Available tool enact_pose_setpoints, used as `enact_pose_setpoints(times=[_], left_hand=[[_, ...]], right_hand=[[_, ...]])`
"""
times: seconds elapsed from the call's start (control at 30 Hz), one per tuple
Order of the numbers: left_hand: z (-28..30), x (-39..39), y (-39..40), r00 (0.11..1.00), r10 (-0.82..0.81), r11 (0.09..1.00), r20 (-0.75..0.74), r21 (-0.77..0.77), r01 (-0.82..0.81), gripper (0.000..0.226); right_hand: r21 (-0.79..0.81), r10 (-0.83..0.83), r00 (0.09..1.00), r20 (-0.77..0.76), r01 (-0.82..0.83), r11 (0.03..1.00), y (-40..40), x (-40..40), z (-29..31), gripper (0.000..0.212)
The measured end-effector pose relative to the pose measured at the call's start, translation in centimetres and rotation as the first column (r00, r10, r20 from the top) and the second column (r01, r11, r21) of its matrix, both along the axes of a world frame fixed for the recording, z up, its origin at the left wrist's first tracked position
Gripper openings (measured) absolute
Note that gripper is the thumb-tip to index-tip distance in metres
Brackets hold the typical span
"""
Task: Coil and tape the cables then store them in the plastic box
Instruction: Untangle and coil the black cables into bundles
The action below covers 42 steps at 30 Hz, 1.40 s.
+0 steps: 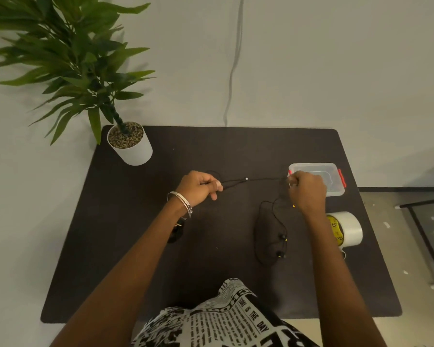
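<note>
Dark mat (pixel 135 246) covers the desk, and I see the left hand (pixel 198 187) and right hand (pixel 308 190) each pinching a cable (pixel 258 179) stretched taut between them. Its earbud end lies slack on the mat; box (pixel 336 189) and tape (pixel 348 229) sit right.

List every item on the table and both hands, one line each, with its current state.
Left hand: closed on the black cable.
Right hand: closed on the same cable.
Black cable: stretched between the hands, not yet coiled.
Earphones: loose on the mat, uncoiled.
Plastic box: lid on, flat on the mat.
Tape roll: lying on the mat, untouched.
Potted plant: upright at the far left corner.
</note>
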State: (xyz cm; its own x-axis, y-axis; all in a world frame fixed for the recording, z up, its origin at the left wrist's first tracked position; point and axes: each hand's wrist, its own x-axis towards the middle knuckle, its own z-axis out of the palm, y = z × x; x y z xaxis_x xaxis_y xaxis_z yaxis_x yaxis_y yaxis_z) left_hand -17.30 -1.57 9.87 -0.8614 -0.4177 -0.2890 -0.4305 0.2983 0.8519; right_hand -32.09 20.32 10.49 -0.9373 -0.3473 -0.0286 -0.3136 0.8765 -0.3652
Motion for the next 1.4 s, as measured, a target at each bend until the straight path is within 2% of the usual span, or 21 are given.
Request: enact_pose_setpoints(times=[0.03, 0.07, 0.1, 0.17, 0.23, 0.3, 0.37, 0.57, 0.7, 0.77, 0.8, 0.87, 0.97, 1.0, 1.03, 1.07, 1.1, 1.17, 1.27, 1.33, 1.4], left_hand=[[0.3, -0.1, 0.1, 1.0, -0.018, 1.0, -0.003, 0.017, 0.018, 0.019], [0.7, -0.2, 0.3, 0.999, -0.037, 0.998, -0.019, 0.043, 0.038, 0.019], [1.3, -0.3, 0.6, 0.998, -0.053, 0.995, -0.046, 0.081, 0.057, 0.019], [2.4, -0.9, 1.4, 0.993, -0.088, 0.989, -0.082, 0.108, 0.097, 0.017], [3.1, -1.7, 2.0, 0.989, -0.123, 0.989, -0.086, 0.066, 0.129, 0.018], [3.5, -2.0, 1.8, 0.99, -0.104, 0.993, -0.09, 0.043, 0.109, 0.017], [3.5, -1.6, 0.9, 0.993, -0.071, 0.996, -0.091, 0.038, 0.075, 0.016], [2.3, -0.1, -2.0, 0.995, -0.007, 0.999, -0.1, 0.043, 0.012, 0.026], [1.4, 1.1, -3.4, 0.992, 0.086, 0.995, -0.088, 0.065, -0.08, 0.028], [1.2, 1.5, -4.0, 0.988, 0.129, 0.99, -0.079, 0.067, -0.124, 0.027], [1.2, 1.6, -4.2, 0.985, 0.151, 0.986, -0.082, 0.082, -0.145, 0.027], [1.4, 1.4, -4.1, 0.979, 0.178, 0.977, -0.099, 0.137, -0.164, 0.027], [2.1, 0.4, -2.8, 0.98, 0.154, 0.97, -0.123, 0.209, -0.126, 0.026], [2.3, 0.1, -2.2, 0.983, 0.126, 0.973, -0.131, 0.212, -0.096, 0.026], [2.5, -0.3, -1.6, 0.986, 0.094, 0.977, -0.139, 0.203, -0.065, 0.027], [2.6, -0.7, -1.1, 0.988, 0.064, 0.983, -0.144, 0.182, -0.037, 0.026], [2.9, -1.0, -0.6, 0.989, 0.033, 0.987, -0.144, 0.159, -0.01, 0.025], [3.5, -1.6, 0.1, 0.991, -0.017, 0.99, -0.136, 0.137, 0.036, 0.02], [4.3, -2.2, 0.5, 0.987, -0.068, 0.983, -0.147, 0.159, 0.092, 0.02], [4.6, -2.1, 0.2, 0.986, -0.083, 0.979, -0.142, 0.174, 0.108, 0.021], [4.7, -1.7, -0.6, 0.988, -0.07, 0.978, -0.136, 0.188, 0.095, 0.026]], right_hand=[[0.164, 0.065, 0.998, 0.014, -0.067, 0.984, -0.1, 0.2, 0.2, 0.021], [0.208, 0.185, 0.982, 0.044, -0.19, 0.96, -0.4, 0.6, 0.6, 0.031], [0.129, 0.342, 0.936, 0.09, -0.351, 0.927, -1.0, 1.3, 1.4, 0.043], [-0.208, 0.61, 0.773, 0.175, -0.576, 0.79, -2.9, 3.2, 2.8, 0.058], [-0.421, 0.696, 0.688, 0.206, -0.58, 0.698, -4.5, 4.6, 3.5, 0.044], [-0.456, 0.657, 0.742, 0.134, -0.542, 0.706, -5.2, 4.2, 3.4, 0.011], [-0.472, 0.573, 0.816, 0.076, -0.476, 0.742, -4.4, 2.7, 3.2, 0.015], [-0.503, 0.344, 0.938, -0.029, -0.311, 0.806, -0.4, -1.5, 3.3, 0.019], [-0.5, 0.035, 0.999, -0.032, -0.046, 0.865, 2.7, -4.0, 2.8, 0.02], [-0.51, -0.16, 0.987, 0.011, 0.144, 0.848, 3.7, -4.6, 2.5, 0.023], [-0.483, -0.214, 0.976, 0.037, 0.205, 0.851, 4.0, -4.6, 2.4, 0.024], [-0.333, -0.145, 0.98, 0.139, 0.184, 0.925, 3.7, -4.3, 2.4, 0.023], [0.07, 0.048, 0.93, 0.364, -0.079, 0.994, 1.4, -2.8, 2.5, 0.024], [0.224, 0.084, 0.936, 0.343, -0.168, 0.96, 0.3, -2.0, 2.6, 0.038], [0.284, 0.154, 0.949, 0.276, -0.234, 0.93, -0.8, -1.2, 2.6, 0.054], [0.212, 0.273, 0.945, 0.179, -0.308, 0.928, -2.0, -0.2, 2.8, 0.068], [0.044, 0.404, 0.911, 0.079, -0.408, 0.912, -3.1, 0.9, 3.2, 0.077], [-0.262, 0.575, 0.816, -0.064, -0.569, 0.779, -5.2, 2.8, 3.9, 0.076], [-0.479, 0.693, 0.72, 0.04, -0.595, 0.646, -6.8, 4.1, 4.3, 0.04], [-0.515, 0.679, 0.733, 0.02, -0.575, 0.636, -6.7, 3.5, 4.0, 0.021], [-0.504, 0.601, 0.798, -0.043, -0.536, 0.677, -5.9, 2.1, 3.6, 0.01]])
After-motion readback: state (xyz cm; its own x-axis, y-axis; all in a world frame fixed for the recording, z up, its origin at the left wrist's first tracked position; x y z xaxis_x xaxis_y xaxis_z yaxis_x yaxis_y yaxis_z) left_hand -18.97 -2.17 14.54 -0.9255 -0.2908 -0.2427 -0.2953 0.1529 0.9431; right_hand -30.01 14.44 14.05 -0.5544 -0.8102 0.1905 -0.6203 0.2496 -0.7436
